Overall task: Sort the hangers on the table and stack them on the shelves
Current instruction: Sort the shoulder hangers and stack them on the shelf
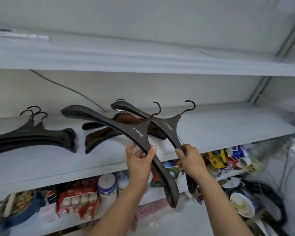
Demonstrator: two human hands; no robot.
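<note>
black hanger (136,132) gripped by left hand (140,160), 2nd hanger (168,127) by right hand (191,159); both slant down-right, hooks up.

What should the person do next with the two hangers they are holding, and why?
Probably lower both onto the pile under them. The left hand grips the left hanger, the right hand the right hanger, both over the shelf, where similar dark hangers lie.

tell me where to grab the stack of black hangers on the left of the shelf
Probably the nested arms of the hanger stack, reached from the shelf's open front: they lie flat and aligned there, while the hooks point toward the back wall.
</note>
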